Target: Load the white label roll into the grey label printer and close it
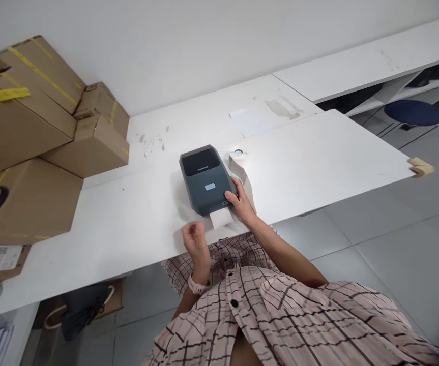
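Observation:
A dark grey label printer (207, 179) stands on the white table, with a black window at its far end and a light button in the middle of its lid. A blank white label (221, 217) sticks out of its front slot. My right hand (241, 203) grips the printer's front right corner, thumb on top beside a small button, fingers along the side. Just left of the label, my left hand (194, 238) hovers by the table edge with its fingers curled in, slightly blurred; no object shows in it. Beside the printer lies a roll of label paper (238, 155), its strip trailing toward me.
Cardboard boxes (89, 137) with yellow tape are stacked on the table's left side. A sheet of paper (247, 122) lies near the wall. The table's right corner has a cardboard guard (420, 166). A blue stool (413, 112) stands at the right, by a shelf.

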A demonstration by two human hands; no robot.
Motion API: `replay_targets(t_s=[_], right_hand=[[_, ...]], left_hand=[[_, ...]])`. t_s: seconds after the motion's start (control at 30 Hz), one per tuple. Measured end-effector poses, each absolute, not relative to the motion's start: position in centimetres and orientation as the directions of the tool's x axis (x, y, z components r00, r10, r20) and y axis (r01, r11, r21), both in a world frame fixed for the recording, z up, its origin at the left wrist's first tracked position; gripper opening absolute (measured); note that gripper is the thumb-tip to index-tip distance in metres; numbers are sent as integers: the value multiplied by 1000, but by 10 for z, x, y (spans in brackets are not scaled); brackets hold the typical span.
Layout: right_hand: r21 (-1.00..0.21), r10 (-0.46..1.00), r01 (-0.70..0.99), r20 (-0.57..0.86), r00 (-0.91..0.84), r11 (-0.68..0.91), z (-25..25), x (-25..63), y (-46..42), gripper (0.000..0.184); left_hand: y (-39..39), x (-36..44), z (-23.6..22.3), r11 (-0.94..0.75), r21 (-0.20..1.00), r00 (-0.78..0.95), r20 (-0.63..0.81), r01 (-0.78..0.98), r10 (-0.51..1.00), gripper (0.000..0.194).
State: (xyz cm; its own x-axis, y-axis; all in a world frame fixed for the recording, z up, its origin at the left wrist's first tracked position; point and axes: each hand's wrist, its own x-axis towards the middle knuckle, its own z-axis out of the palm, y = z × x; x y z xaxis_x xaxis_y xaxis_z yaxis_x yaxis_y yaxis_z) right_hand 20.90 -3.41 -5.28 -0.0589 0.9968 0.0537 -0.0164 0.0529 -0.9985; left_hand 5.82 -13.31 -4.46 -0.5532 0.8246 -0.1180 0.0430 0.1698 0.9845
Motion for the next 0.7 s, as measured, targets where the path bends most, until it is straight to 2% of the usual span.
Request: replay_targets(t_s=[0.13, 0.23, 0.3, 0.37, 0.43, 0.5, 0.6, 0.7], right_hand=[[-997, 999, -60, 44, -30, 42, -55, 208, -34, 82], [-995, 1000, -98, 18, -26, 15, -52, 206, -37, 84], [-997, 998, -45, 56, 24, 57, -43, 207, -41, 79], [-969, 971, 132, 222, 94, 209, -29, 208, -46, 65], [-842, 890, 351, 453, 51, 409, -13, 210, -50, 48], [-668, 794, 479, 598, -113, 570, 2, 211, -51, 41], [-470, 698, 562, 649, -303, 681, 12, 207, -51, 45], [-356, 680, 650, 645, -349, 671, 13, 199, -51, 37]], left_hand=[[-137, 74, -37, 312, 928, -210, -353, -202, 912, 47], [-125, 80, -21, 339, 856, -96, -404, -390, 910, 49], [-120, 82, -15, 294, 860, -118, -372, -417, 921, 54], [-122, 82, -16, 256, 901, -153, -324, -350, 934, 54], [-127, 78, -23, 235, 939, -158, -279, -250, 947, 52], [-134, 69, -32, 211, 958, -192, -248, -192, 949, 44], [-137, 49, -41, 159, 978, -403, -202, -138, 893, 31], [-128, 33, -37, 105, 994, -559, -89, -4, 824, 38]])
